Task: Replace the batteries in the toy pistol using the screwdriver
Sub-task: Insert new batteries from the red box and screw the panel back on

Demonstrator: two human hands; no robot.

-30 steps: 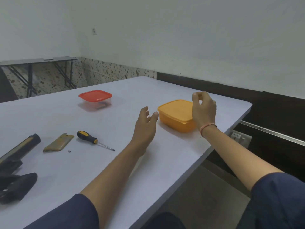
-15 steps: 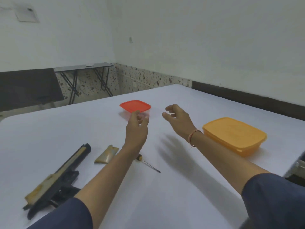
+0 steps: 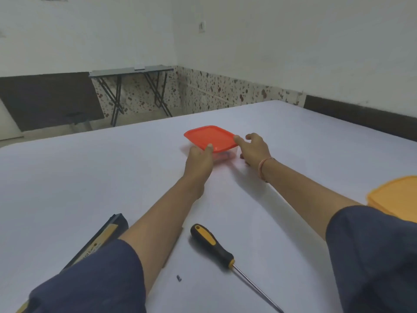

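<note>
So both hands were stretched out to the red-lidded box [image 3: 209, 136], sitting far out in the middle of the table [image 3: 90, 177]. The left hand [image 3: 199, 159] had its thumb hooked on the near rim of the lid, with the rest of its fingers tucked out of sight against the box's side. The right hand [image 3: 255, 150] had one fingertip on the lid's right corner and the others loosely curled apart. I honestly couldn't tell if it was clamped on or just touching.

What worried me was the tiny screw [image 3: 179, 278] lying loose near the table's front edge, just right of the left sleeve. If the arms dragged back with the box, a sleeve could easily flick it onto the floor, and good luck closing the battery cover then. Also, if that lid popped suddenly, whatever was inside (something dark, couldn't make it out through the clear wall) might scatter. And the screwdriver [image 3: 213, 243] had a round handle, so one nudge and I'd guess it rolls.

The toy pistol [image 3: 106, 233] lay near left, mostly hidden under the left sleeve. Its long axis ran from near-left to far-right, and the visible end pointed away toward the far side. The screwdriver lay between the two arms, handle far-left, tip near-right. An orange box [image 3: 394, 195] sat off at the right edge.
</note>
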